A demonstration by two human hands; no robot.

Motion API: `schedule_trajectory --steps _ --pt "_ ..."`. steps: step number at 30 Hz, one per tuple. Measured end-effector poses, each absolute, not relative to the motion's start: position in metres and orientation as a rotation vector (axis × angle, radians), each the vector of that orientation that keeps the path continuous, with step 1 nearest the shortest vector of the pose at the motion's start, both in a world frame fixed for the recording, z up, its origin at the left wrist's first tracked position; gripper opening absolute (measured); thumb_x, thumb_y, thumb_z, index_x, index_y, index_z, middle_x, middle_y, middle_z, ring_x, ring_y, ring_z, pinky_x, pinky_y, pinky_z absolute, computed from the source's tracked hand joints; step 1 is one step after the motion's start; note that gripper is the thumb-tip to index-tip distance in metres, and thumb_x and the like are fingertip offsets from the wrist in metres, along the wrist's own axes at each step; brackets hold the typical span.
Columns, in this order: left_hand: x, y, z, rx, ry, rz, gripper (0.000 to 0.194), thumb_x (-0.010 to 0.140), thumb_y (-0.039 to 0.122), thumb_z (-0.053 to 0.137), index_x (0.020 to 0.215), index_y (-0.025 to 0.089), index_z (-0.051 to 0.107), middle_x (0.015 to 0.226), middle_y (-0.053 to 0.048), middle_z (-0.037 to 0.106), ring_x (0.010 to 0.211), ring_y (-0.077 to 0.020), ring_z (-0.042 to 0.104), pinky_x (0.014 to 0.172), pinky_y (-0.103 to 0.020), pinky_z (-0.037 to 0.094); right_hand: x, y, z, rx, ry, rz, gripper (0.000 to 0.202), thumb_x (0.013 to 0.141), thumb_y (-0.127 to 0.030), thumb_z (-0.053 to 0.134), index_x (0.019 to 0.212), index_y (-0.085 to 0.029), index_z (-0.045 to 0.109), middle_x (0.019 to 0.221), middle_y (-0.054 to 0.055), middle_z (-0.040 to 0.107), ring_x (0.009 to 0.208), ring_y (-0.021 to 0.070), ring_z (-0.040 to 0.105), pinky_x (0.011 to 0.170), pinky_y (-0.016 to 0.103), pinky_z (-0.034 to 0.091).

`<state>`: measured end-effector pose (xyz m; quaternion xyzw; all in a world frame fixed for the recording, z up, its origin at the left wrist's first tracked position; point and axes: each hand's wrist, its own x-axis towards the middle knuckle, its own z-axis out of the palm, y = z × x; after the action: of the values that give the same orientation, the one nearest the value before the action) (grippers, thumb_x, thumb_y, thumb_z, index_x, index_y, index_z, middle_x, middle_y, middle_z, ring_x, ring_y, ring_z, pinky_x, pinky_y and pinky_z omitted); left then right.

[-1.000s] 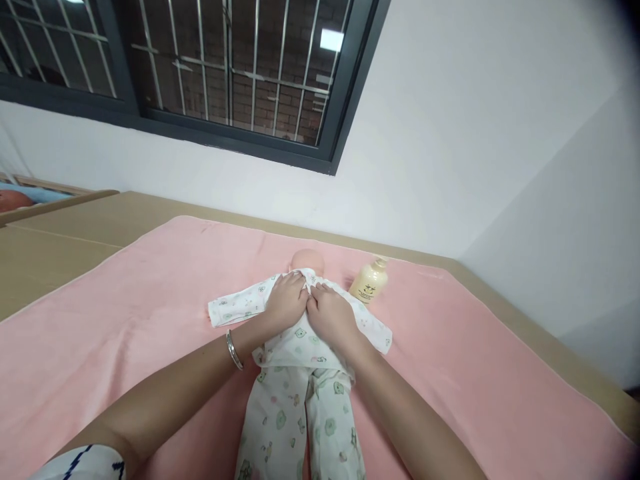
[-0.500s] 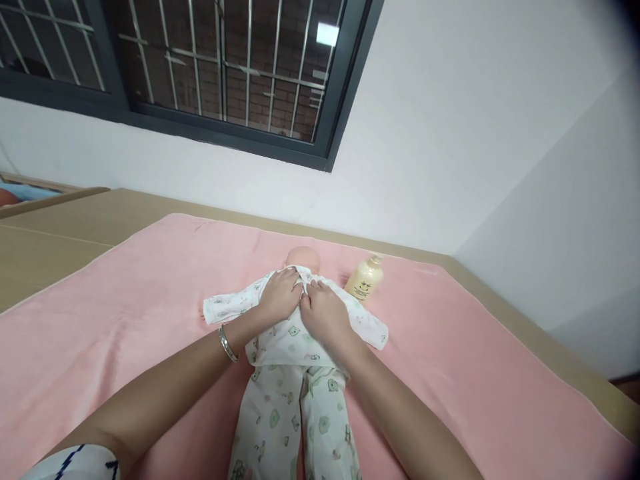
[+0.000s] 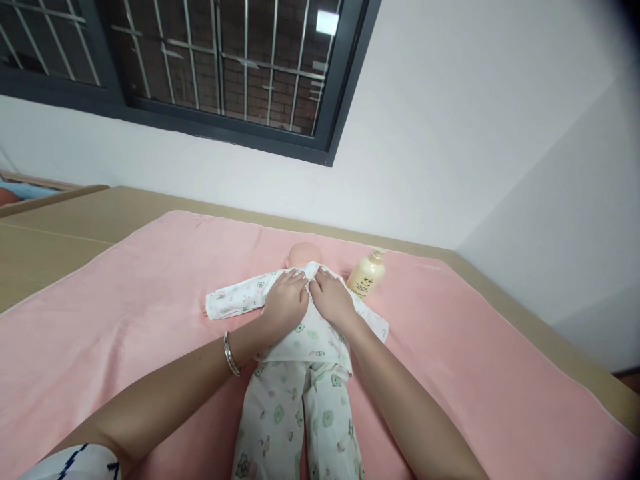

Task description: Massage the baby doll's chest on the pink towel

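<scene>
The bald-headed doll in a white long-sleeved top and trousers with a green print (image 3: 310, 333) lies stretched out in the middle of the pink cloth (image 3: 460, 353), its head (image 3: 304, 255) at the far end, its sleeves out left and right; I can't tell whether it is face up. My left hand (image 3: 286, 300) and right hand (image 3: 331, 297) rest side by side on its upper body, palms down, fingers loosely extended towards the collar, neither closed on anything. If I press or drag unevenly, the top could ruck up, or the doll could slide, since the cloth beneath is soft and creased. My silver bangle (image 3: 229, 355) might catch the fabric. Just right of the doll's head and shoulder stands the pale yellow pump bottle (image 3: 367, 277); a sideways sweep of my right hand could knock it over. The cloth covers much of the wooden bench (image 3: 60, 247), beneath the dark-framed window (image 3: 280, 141).
</scene>
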<state>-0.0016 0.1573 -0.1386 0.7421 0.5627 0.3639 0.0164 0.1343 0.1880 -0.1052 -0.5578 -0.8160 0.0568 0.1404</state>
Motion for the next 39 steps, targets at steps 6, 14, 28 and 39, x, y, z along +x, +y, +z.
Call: schedule_trajectory --steps 6,14,28,39 --pt "-0.005 0.165 -0.14 2.284 1.797 1.059 0.041 0.092 0.019 0.041 0.127 0.014 0.063 0.138 -0.011 0.062 0.132 -0.0265 0.052 0.116 -0.044 0.035 0.127 0.175 -0.102 -1.659 -2.383 0.108 0.047 0.101 -0.025 0.029 0.139 -0.01 0.051 0.149 0.016 0.048 0.139 0.0309 0.041 0.114 0.046 0.028" --pt "-0.01 0.172 -0.138 2.28 1.876 0.912 0.04 0.094 0.021 0.036 0.122 0.009 0.06 0.137 -0.017 0.059 0.13 -0.029 0.052 0.112 -0.045 0.038 0.117 0.153 -0.097 -1.641 -2.388 0.078 0.044 0.1 -0.023 0.034 0.136 -0.008 0.055 0.145 0.018 0.052 0.138 0.0284 0.044 0.114 0.038 0.031" --pt "-0.015 0.178 -0.135 2.259 1.854 0.847 0.042 0.097 0.026 0.035 0.124 0.008 0.06 0.136 -0.018 0.061 0.133 -0.0287 0.05 0.113 -0.044 0.038 0.118 0.148 -0.094 -1.67 -2.351 0.17 0.047 0.1 -0.026 0.034 0.138 -0.005 0.052 0.146 0.022 0.049 0.14 0.0302 0.042 0.113 0.042 0.034" --pt "0.003 0.149 -0.136 2.361 1.795 0.913 0.045 0.096 0.019 0.032 0.133 0.008 0.055 0.145 -0.018 0.054 0.139 -0.029 0.045 0.115 -0.047 0.035 0.128 0.174 -0.108 -1.62 -2.331 0.12 0.051 0.101 -0.023 0.027 0.143 -0.001 0.046 0.15 0.02 0.046 0.141 0.0264 0.04 0.119 0.038 0.025"
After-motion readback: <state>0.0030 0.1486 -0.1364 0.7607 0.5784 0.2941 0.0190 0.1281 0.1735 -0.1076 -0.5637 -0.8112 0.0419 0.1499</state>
